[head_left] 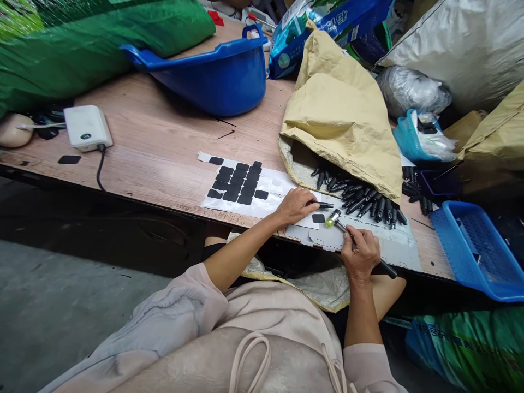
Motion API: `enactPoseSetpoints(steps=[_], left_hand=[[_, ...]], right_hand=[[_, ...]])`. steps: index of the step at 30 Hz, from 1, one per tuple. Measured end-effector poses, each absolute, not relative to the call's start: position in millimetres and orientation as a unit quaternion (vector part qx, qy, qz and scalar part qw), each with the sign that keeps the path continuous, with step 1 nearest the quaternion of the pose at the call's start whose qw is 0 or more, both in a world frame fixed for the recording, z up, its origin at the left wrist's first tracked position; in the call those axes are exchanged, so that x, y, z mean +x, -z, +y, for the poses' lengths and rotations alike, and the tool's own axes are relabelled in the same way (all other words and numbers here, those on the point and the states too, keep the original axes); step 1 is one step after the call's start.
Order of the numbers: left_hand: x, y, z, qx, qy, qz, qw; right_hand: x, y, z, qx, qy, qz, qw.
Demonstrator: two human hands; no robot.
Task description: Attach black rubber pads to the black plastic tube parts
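My left hand (295, 206) is closed on a slim black pen-like part (325, 205), held low over the work surface with its end pointing right. My right hand (362, 250) grips the dark handle of a small hammer (334, 218), whose metal head has a yellow-green face. The hammer head is just below and right of the black part. Beside both hands lies a pile of black pen-like parts (380, 208), spilling from the mouth of a tan woven sack (339, 103). A white sheet (282, 183) under my left hand carries several black rounded pads (231, 188).
A blue basin (216, 76) stands at the back. To the left are a white box (87, 128) with a cable and a green sack (102, 49). A blue basket (470, 245) sits at the right end. The table's front edge (164, 210) runs before my lap.
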State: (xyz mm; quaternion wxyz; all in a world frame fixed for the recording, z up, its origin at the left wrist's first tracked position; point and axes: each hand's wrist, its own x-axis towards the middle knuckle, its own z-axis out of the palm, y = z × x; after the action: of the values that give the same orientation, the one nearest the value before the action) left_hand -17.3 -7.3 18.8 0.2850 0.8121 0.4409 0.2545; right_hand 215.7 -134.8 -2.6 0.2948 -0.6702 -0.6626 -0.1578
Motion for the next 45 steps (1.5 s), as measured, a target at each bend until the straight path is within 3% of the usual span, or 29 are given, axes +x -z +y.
enactPoseSetpoints(steps=[6, 10, 18, 21, 24, 27, 29, 32, 35, 41, 45], left_hand=[[-31.9, -43.3, -49.1, 0.797, -0.295, 0.354, 0.391], [-47.1, -47.4, -97.5, 0.827, -0.148, 0.234, 0.489], [-55.0, 14.1, -126.1, 0.807, 0.14, 0.454, 0.352], [-58.2, 10.4, -125.5, 0.8, 0.188, 0.45, 0.349], [-58.9, -21.9, -118.6, 0.829, 0.134, 0.352, 0.413], [-49.5, -59.4, -92.4, 0.816, 0.001, 0.295, 0.497], [-36.5, -74.2, -62.2, 0.79, -0.116, 0.387, 0.461], [-11.9, -77.0, -9.9, 0.739, -0.228, 0.554, 0.31], [10.8, -68.2, 28.6, 0.709, -0.224, 0.623, 0.242], [28.5, -57.3, 43.5, 0.685, -0.144, 0.67, 0.247], [21.1, -57.2, 34.3, 0.7, -0.171, 0.65, 0.242]], right_hand=[[213.4, 6.4, -133.7, -0.672, 0.195, -0.662, 0.27], [212.1, 7.7, -134.3, -0.676, 0.198, -0.657, 0.268], [210.6, 9.4, -134.0, -0.675, 0.205, -0.656, 0.268], [210.1, 9.2, -134.1, -0.678, 0.205, -0.654, 0.265], [210.3, 9.7, -134.2, -0.676, 0.207, -0.655, 0.265], [211.0, 10.4, -133.8, -0.68, 0.201, -0.654, 0.264], [211.0, 10.4, -133.5, -0.677, 0.207, -0.655, 0.265], [210.3, 9.5, -133.3, -0.668, 0.223, -0.657, 0.267], [209.5, 8.8, -133.3, -0.669, 0.224, -0.657, 0.266], [209.4, 9.7, -133.4, -0.668, 0.216, -0.658, 0.273], [208.6, 9.5, -133.3, -0.671, 0.21, -0.657, 0.272]])
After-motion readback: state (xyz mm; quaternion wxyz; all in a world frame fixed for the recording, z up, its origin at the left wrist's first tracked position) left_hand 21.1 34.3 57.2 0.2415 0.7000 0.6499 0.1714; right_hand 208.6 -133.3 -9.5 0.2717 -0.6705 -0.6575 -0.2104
